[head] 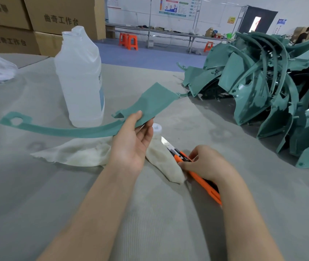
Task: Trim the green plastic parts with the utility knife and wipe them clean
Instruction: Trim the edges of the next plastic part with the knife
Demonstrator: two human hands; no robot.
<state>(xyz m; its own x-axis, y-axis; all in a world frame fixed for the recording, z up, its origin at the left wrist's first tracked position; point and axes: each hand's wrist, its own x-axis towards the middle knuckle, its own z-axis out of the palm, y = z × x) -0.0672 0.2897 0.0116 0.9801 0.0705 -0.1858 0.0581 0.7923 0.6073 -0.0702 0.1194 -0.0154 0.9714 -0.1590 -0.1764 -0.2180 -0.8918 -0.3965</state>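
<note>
Green plastic part is pinched in our left grip; our right grip curls round the orange utility knife, just right of the cloth.

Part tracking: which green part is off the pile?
The long curved green part, held at its wide end by the left hand; the others lie heaped on the right.

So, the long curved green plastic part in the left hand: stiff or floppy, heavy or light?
Probably fairly stiff: the long curved green plastic part holds its thin arm out sideways, seemingly unsupported, without visible droop. Likely light: the left hand lifts it alone, pinching one edge. That thin arm may flex if pushed.
</note>
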